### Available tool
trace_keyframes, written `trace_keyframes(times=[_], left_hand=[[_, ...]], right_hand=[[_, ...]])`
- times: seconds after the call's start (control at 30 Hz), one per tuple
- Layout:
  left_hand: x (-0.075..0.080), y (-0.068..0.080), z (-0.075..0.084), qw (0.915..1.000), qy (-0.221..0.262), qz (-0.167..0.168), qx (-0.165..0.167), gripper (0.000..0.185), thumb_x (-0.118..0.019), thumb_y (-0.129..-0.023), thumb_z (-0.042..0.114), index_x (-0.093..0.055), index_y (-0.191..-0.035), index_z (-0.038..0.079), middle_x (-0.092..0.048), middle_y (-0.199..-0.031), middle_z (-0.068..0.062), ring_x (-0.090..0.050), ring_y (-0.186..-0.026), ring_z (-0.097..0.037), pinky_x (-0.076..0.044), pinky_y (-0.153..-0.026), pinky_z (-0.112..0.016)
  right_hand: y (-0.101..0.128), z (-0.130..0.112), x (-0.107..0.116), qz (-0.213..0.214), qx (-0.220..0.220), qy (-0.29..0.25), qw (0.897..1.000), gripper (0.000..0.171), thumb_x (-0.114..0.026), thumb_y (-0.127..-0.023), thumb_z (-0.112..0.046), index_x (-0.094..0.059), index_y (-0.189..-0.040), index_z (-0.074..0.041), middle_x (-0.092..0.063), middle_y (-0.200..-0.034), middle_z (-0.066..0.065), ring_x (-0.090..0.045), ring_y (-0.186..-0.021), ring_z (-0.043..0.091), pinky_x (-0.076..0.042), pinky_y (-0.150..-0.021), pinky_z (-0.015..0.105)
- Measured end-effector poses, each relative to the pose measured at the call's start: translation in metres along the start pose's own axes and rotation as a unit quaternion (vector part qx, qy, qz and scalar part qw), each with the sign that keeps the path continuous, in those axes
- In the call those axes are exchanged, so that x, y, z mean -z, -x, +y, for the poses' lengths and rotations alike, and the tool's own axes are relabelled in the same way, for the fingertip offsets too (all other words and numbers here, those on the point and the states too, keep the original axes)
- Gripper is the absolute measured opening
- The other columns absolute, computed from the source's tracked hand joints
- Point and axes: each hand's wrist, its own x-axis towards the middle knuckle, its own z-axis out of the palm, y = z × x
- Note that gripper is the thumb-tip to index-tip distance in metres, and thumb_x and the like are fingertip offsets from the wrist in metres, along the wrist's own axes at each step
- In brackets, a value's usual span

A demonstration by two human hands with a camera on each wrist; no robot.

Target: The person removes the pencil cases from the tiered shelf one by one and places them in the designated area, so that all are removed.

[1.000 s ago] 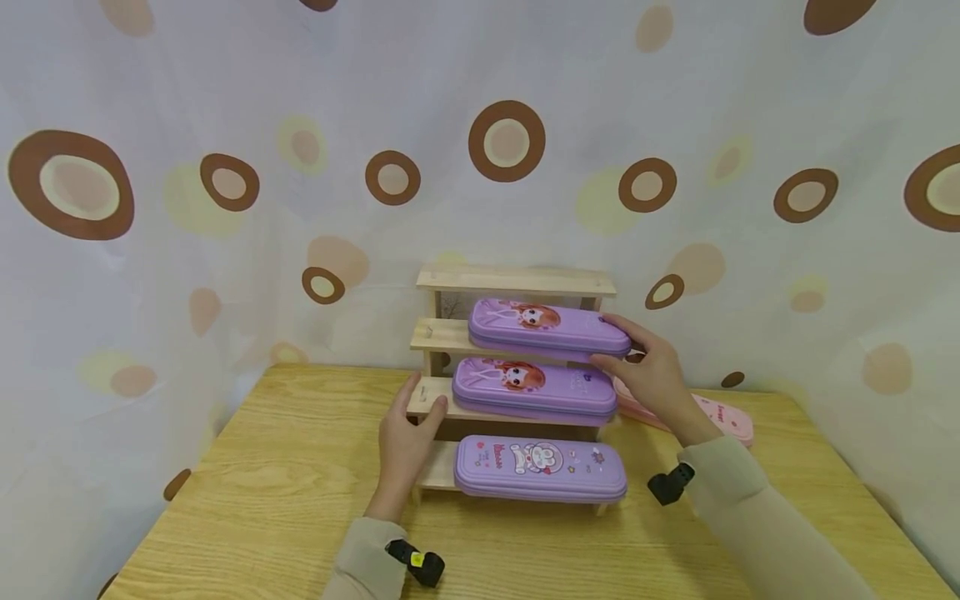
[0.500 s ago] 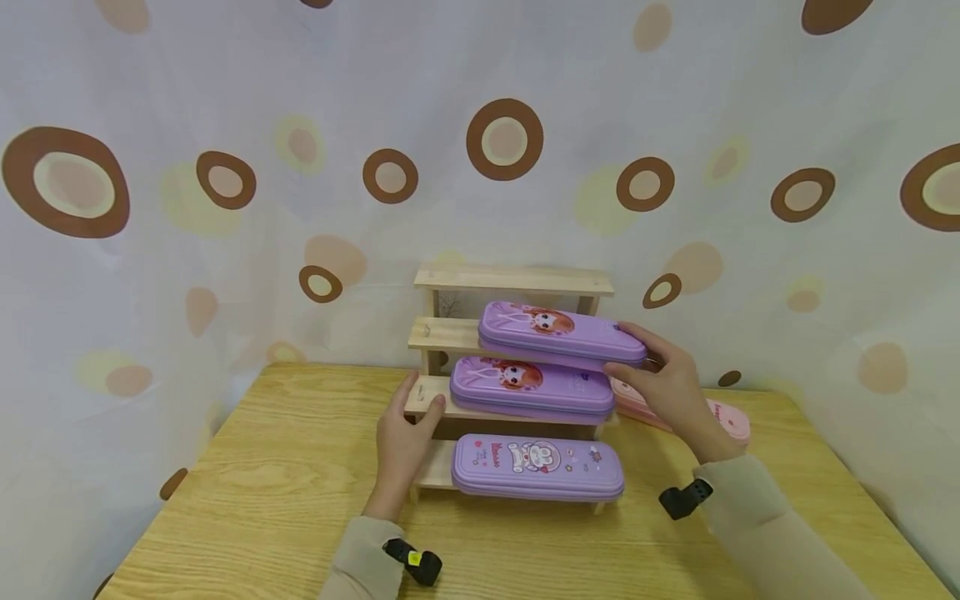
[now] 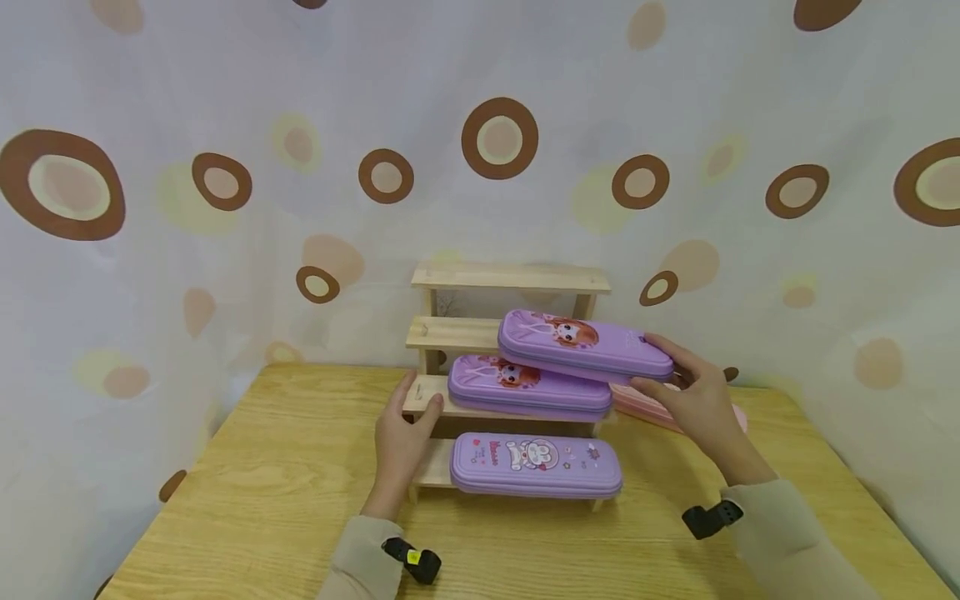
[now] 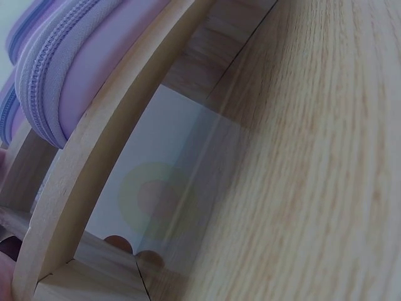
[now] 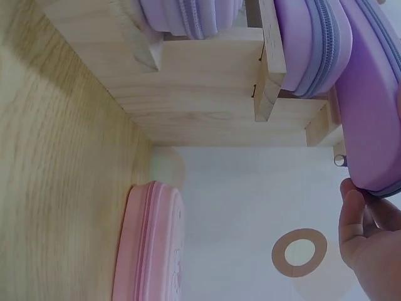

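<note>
My right hand [image 3: 705,408] pinches the right end of a purple pencil case [image 3: 630,348] with a red-haired cartoon girl on its lid. In the right wrist view the fingertips [image 5: 352,210] grip that end of the held case [image 5: 373,125]. It tilts down to the right, over part of a matching purple case [image 3: 480,390] on the second step of a wooden stepped rack [image 3: 510,277]. My left hand [image 3: 397,450] holds the left end of that step between thumb and fingers. A lilac rabbit pencil case [image 3: 536,465] lies on the lowest step.
A pink pencil case [image 3: 651,407] lies on the wooden table [image 3: 300,500] right of the rack, partly hidden by my right hand. A patterned cloth [image 3: 495,217] hangs behind. The top two steps hold no cases; the third step [image 3: 450,333] is partly covered.
My right hand has carried the upper purple case off the third step, to the right and toward me. The left hand keeps its place on the rack.
</note>
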Motion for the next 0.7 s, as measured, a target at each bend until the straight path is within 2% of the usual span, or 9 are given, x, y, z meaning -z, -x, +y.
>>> trace_keyframes(times=[0.23,0.47,0.7], left_hand=[[0.0,0.002,0.0,1.0,-0.002,0.0,-0.002,0.064,-0.061,-0.079,0.054,-0.044,-0.134,0.026,-0.044,-0.134,0.003,-0.038,-0.124,-0.019,-0.031,-0.101,-0.039],[-0.001,0.004,0.0,1.0,0.0,0.002,0.0,0.065,-0.061,-0.078,0.055,-0.045,-0.134,0.025,-0.045,-0.134,0.003,-0.039,-0.123,-0.019,-0.032,-0.1,-0.039],[0.0,0.001,0.0,1.0,0.0,0.005,-0.007,0.064,-0.062,-0.079,0.053,-0.045,-0.134,0.026,-0.045,-0.133,0.004,-0.039,-0.123,-0.018,-0.032,-0.1,-0.038]], right_hand=[[0.016,0.002,0.008,0.008,-0.004,0.012,1.0,0.062,-0.07,-0.079,-0.009,-0.045,-0.135,-0.018,-0.044,-0.132,0.01,-0.053,-0.106,0.008,-0.046,-0.078,0.015],[0.033,0.009,0.021,0.019,0.002,0.03,0.999,0.062,-0.068,-0.079,-0.002,-0.045,-0.135,-0.015,-0.046,-0.13,0.008,-0.05,-0.108,0.005,-0.044,-0.081,0.013],[0.049,0.011,0.038,0.027,-0.019,0.013,0.999,0.062,-0.066,-0.079,0.003,-0.044,-0.136,-0.011,-0.046,-0.13,0.004,-0.049,-0.11,0.005,-0.044,-0.081,0.013]])
